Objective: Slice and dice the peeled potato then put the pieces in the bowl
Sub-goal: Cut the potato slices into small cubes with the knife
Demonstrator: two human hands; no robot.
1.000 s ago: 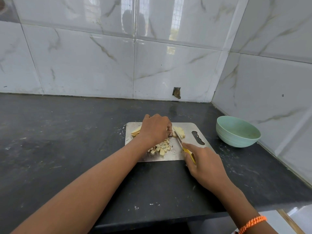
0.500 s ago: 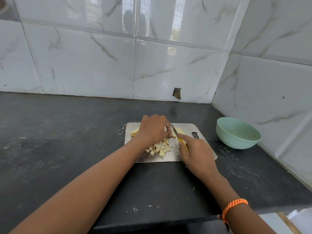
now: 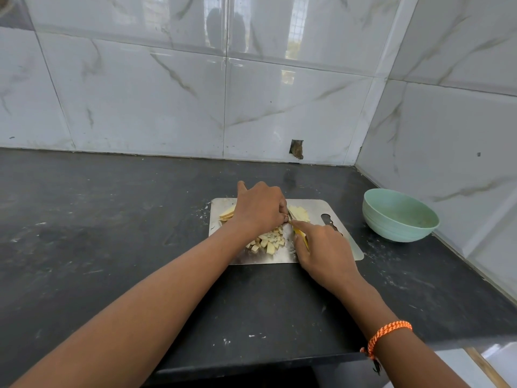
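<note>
Steel cutting board (image 3: 330, 204) lying flat on a dark stone tabletop (image 3: 112, 233), set near the corner where two white marble-patterned tiled walls (image 3: 140, 102) meet. Left hand (image 3: 258, 210) resting knuckles-up over the far middle of the board, fingers curled down onto potato slices (image 3: 227, 214) that poke out pale yellow from under its left edge; grip closed on the slices, pinning them to the board. Right hand (image 3: 326, 252) at the board's near right part, wrapped around the yellow handle of a knife (image 3: 300, 235), forefinger stretched forward along the top of the blade, blade tip right against the left hand's fingertips. More uncut slices (image 3: 300, 213) lying just right of the blade, toward the far right of the board beside its handle slot. Small heap of diced potato cubes (image 3: 268, 240) sitting on the near middle of the board, between the two forearms. Pale green bowl (image 3: 400, 215) standing upright on the tabletop to the right of the board, apart from it, close to the right wall; inside of the bowl showing no potato pieces. Orange braided band (image 3: 387, 336) around the right wrist. Small dark chipped hole (image 3: 297, 149) at the foot of the far wall, behind the board.
</note>
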